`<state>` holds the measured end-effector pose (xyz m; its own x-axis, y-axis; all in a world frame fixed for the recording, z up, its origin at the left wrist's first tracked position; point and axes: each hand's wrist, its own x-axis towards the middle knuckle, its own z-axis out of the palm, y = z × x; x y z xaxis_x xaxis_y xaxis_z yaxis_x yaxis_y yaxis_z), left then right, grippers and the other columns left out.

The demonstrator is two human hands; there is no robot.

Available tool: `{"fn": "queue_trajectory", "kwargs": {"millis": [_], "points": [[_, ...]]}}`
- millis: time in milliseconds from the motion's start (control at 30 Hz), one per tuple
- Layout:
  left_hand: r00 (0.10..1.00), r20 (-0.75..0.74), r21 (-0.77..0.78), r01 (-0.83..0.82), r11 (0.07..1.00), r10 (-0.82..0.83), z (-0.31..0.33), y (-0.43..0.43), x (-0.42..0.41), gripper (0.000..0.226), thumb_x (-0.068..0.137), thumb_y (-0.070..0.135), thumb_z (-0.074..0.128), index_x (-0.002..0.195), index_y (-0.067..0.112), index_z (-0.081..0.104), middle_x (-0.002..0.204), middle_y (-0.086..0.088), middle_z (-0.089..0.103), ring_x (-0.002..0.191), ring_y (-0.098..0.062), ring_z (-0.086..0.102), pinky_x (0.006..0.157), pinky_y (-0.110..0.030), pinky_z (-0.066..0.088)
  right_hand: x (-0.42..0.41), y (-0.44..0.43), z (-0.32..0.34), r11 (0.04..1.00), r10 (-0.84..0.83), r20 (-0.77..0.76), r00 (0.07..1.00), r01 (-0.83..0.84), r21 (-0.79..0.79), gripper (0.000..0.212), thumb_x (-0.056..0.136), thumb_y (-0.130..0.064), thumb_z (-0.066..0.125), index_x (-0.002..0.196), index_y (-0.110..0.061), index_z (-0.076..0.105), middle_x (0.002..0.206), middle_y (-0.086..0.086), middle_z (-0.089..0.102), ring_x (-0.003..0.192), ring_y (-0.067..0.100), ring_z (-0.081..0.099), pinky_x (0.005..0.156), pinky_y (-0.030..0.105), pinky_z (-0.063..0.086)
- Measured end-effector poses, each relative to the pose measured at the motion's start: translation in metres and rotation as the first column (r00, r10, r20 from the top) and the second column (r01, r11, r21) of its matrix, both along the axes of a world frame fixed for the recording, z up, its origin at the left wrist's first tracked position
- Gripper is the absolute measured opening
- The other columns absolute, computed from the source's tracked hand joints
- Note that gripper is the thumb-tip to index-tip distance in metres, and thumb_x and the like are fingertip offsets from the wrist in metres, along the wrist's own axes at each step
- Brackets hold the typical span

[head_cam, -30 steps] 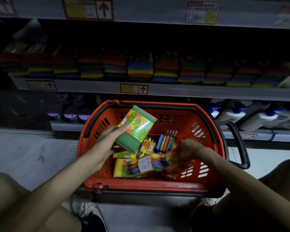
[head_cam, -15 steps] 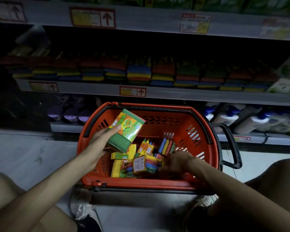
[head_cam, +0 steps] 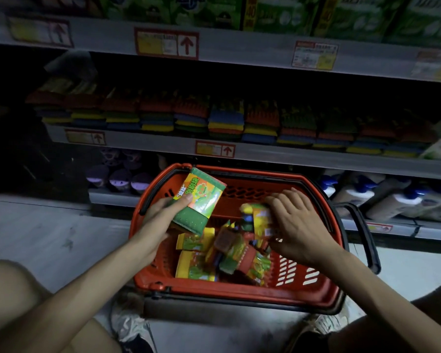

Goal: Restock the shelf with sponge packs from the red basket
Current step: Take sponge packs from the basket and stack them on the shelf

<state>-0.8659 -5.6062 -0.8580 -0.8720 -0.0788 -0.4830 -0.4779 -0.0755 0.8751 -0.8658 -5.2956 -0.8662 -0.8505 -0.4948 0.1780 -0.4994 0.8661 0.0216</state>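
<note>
head view, mid-pick: left hand (head_cam: 163,216) holds a green sponge pack (head_cam: 200,200) over the red basket (head_cam: 239,294), right hand (head_cam: 299,225) grips a second pack (head_cam: 261,220); next, likely lift both to the shelf (head_cam: 278,153)

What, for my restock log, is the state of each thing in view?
left hand, holds the green sponge pack above the red basket
green sponge pack, tilted, lifted off the pile
right hand, grips a second pack inside the basket
red basket, on the floor, several jumbled packs inside
shelf, lined with stacked sponges
</note>
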Motion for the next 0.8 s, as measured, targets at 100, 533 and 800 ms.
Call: {"fn": "queue_trajectory", "kwargs": {"millis": [100,533,800], "points": [[1.0,-0.015,0.0,-0.018,1.0,0.018,-0.001,-0.001,-0.002,0.048,0.082,0.041,0.079,0.124,0.02,0.067,0.115,-0.003,0.076,0.103,-0.017,0.073,0.069,-0.025,0.058,-0.003,0.002,-0.019,0.976,-0.216,0.052,0.975,0.214,0.029,0.084,0.076,-0.074,0.048,0.13,-0.01,0.055,0.116,0.008,0.06,0.108,0.033,0.057,0.096,0.047,0.046],[0.999,0.009,-0.087,0.048,0.995,-0.048,-0.004,-0.007,0.004,0.06,0.072,0.045,0.086,0.125,0.026,0.063,0.113,0.005,0.075,0.099,-0.006,0.069,0.07,-0.025,0.042,-0.012,-0.055,-0.098,0.951,0.085,0.34,0.936,-0.179,0.254,0.11,0.078,-0.006,0.071,0.164,-0.023,0.006,0.169,0.018,-0.005,0.157,0.035,-0.002,0.124,0.052,0.013],[0.999,-0.004,-0.109,0.043,0.993,-0.043,-0.006,-0.026,0.005,0.068,0.06,0.062,0.088,0.116,0.028,0.069,0.112,0.004,0.076,0.106,-0.013,0.07,0.091,-0.031,0.051,-0.023,-0.073,-0.127,0.839,0.153,0.392,0.907,-0.329,0.434,0.111,0.069,-0.03,0.082,0.161,-0.018,0.021,0.144,0.018,0.048,0.134,0.044,0.044,0.117,0.063,0.028]]}}
